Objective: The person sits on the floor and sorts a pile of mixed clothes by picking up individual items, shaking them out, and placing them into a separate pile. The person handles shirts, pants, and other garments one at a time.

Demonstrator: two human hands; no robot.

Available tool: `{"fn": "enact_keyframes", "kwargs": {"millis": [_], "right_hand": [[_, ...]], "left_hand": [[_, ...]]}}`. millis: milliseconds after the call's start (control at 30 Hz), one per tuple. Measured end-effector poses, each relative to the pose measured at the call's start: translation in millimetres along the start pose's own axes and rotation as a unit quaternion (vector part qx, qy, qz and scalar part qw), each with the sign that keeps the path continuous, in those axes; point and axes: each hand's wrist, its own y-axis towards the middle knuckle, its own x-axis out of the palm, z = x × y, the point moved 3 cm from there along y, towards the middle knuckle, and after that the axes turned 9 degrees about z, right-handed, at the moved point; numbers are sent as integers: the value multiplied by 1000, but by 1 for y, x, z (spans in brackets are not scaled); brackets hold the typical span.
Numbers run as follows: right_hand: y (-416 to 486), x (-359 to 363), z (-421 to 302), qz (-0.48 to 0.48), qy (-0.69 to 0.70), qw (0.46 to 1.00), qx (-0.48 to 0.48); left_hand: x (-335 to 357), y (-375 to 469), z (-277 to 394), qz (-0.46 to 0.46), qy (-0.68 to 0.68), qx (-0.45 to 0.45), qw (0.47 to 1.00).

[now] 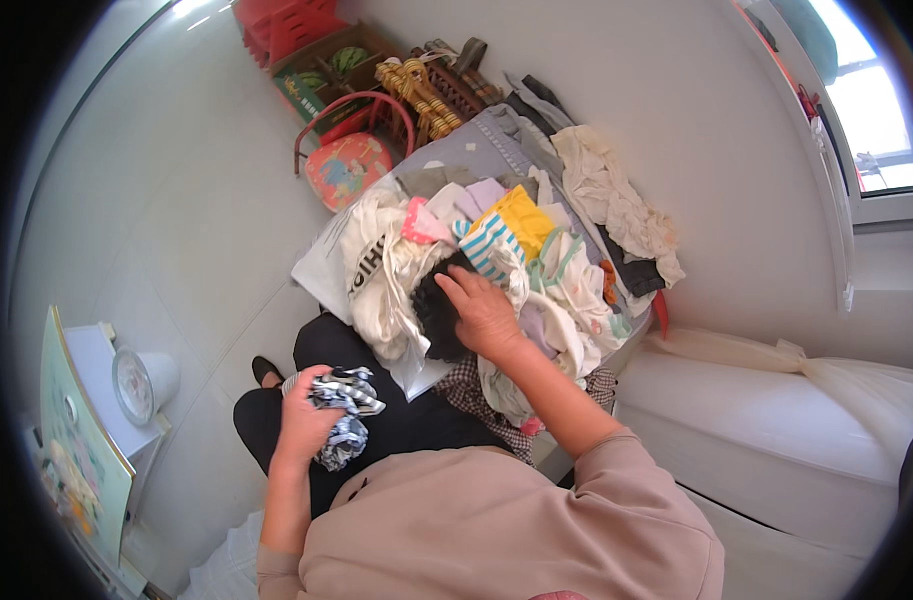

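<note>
My left hand (306,416), above my black trousers, is closed around a crumpled bundle of striped and blue-white patterned cloth (347,401). My right hand (490,315) lies over a black fabric item (437,311) in the clothes pile, fingers apart on its surface. Left of the black item is a bunched white garment with printed letters (374,270). Beyond my right fingers are a blue-and-white striped cloth (494,244) and a yellow cloth (522,221). White garments with green trim (565,262) spread to the right, and a dark checked cloth (464,386) hangs near my lap.
A child's chair (347,169) with a red backrest stands beyond the pile, near a box (299,97) holding watermelons. Cream cloth (614,191) lies along the wall. A white bin (145,382) and a leaning decorated panel (85,442) are at left; a white covered surface (741,405) is at right.
</note>
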Motion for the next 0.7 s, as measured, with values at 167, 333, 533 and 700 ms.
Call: {"fn": "enact_keyframes", "kwargs": {"millis": [167, 333, 533, 700], "right_hand": [[5, 5, 21, 3, 147, 983, 108], [41, -76, 43, 225, 481, 751, 392], [57, -147, 167, 440, 253, 785, 354], [11, -119, 254, 430, 221, 732, 480]], "left_hand": [[40, 40, -25, -36, 148, 24, 988], [33, 62, -24, -28, 25, -13, 999], [45, 73, -26, -51, 65, 39, 996], [37, 68, -27, -46, 77, 23, 996]]}}
